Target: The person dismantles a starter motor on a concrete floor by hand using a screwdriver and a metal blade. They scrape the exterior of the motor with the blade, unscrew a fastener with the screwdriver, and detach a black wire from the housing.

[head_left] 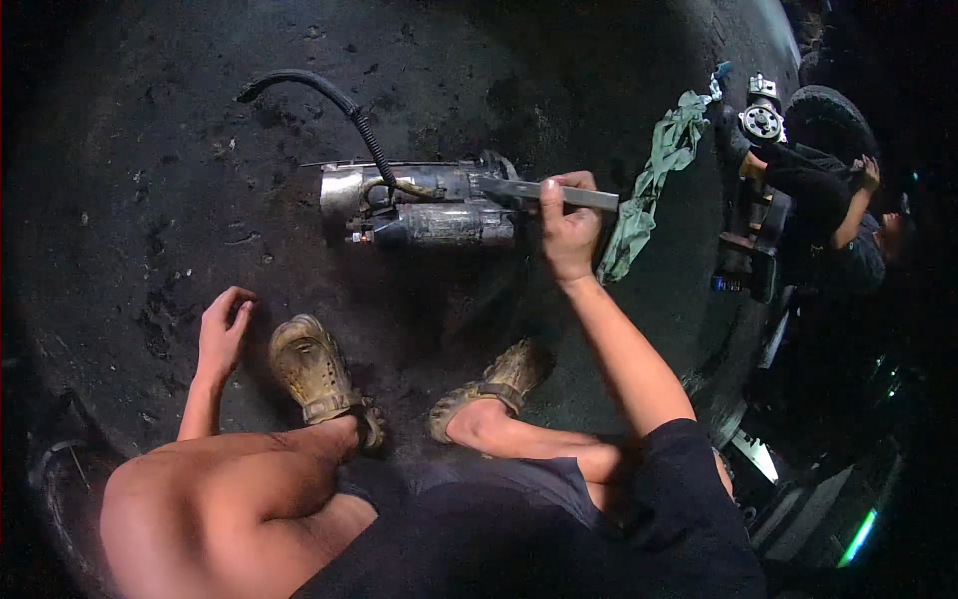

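Observation:
On the dark floor ahead lies a starter motor (pixel 454 225), a thick cylinder with a smaller one along its side and a bright metal left end. A black corrugated hose (pixel 344 103) curves up and left from it. My right hand (pixel 572 235) is closed round a flat grey metal bar (pixel 589 197), whose left end lies over the motor's right part; I cannot tell whether they touch. My left hand (pixel 222 334) hangs loosely near my left shoe, fingers slightly curled and apart, holding nothing.
A green crumpled cloth (pixel 659 175) lies right of my right hand. Farther right are a pulley-fronted metal part (pixel 762 120), a tire (pixel 830 125) and a seated person (pixel 838 215). My clogs (pixel 307 364) stand on the near side of the motor.

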`<state>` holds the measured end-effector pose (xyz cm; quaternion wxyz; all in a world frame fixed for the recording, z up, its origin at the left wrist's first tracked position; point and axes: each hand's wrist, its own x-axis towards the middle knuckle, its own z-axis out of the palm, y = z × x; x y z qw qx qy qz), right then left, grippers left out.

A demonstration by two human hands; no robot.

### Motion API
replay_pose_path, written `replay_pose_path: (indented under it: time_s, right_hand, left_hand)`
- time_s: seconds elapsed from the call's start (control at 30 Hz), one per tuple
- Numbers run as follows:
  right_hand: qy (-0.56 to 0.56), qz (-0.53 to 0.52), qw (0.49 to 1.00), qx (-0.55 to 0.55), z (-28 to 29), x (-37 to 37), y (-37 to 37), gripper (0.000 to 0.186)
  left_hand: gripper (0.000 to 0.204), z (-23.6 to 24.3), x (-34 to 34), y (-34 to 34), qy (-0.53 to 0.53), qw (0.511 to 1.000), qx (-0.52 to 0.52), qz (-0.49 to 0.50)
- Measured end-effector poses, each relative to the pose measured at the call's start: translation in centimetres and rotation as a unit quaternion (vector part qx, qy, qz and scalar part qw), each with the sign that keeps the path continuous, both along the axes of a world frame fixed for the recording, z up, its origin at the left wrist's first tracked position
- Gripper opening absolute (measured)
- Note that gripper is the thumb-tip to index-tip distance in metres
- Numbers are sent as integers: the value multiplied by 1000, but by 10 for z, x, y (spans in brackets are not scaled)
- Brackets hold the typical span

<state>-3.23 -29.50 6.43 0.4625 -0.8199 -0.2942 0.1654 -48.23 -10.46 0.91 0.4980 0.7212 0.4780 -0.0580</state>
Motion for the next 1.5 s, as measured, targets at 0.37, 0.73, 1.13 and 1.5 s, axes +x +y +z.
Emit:
replay_pose_path:
  time_s: [0.37,0.73,1.13,1.5]
  right_hand:
    - [91,-33,995,24,-10,6,10,16]
    - [73,-82,991,-81,5,26,23,16]
    - [120,-57,990,-51,-6,15,32,15]
    - [123,-68,981,-136,4,33,37,15]
  left_hand:
    - [16,7,7,3,5,1000,0,-3]
    - [17,10,10,1,40,999,-25,0]
    - [16,-1,-1,5,48,998,-33,9]
    - [16,-4,-3,4,20,1000,-14,4]
